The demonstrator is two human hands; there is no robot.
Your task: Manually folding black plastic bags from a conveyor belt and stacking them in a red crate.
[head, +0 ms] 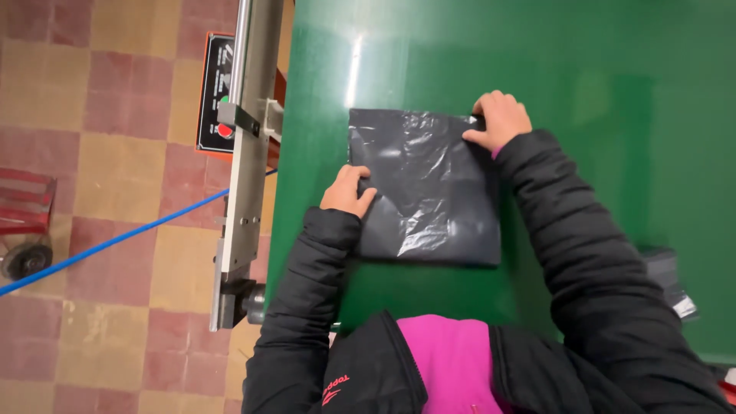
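black plastic bag [425,192] lies flat under both sets of fingers: left hand [349,192] pinches its near-left edge, right hand [500,119] pinches the far-right corner, its long axis running away from them on the green table [613,92].

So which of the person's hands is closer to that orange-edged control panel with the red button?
The left hand, on the dark plastic bag's left edge, just right of the control panel. The right hand grips the bag's far right corner.

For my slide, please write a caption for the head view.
Both hands, left and right, press a dark plastic bag flat on a green table.
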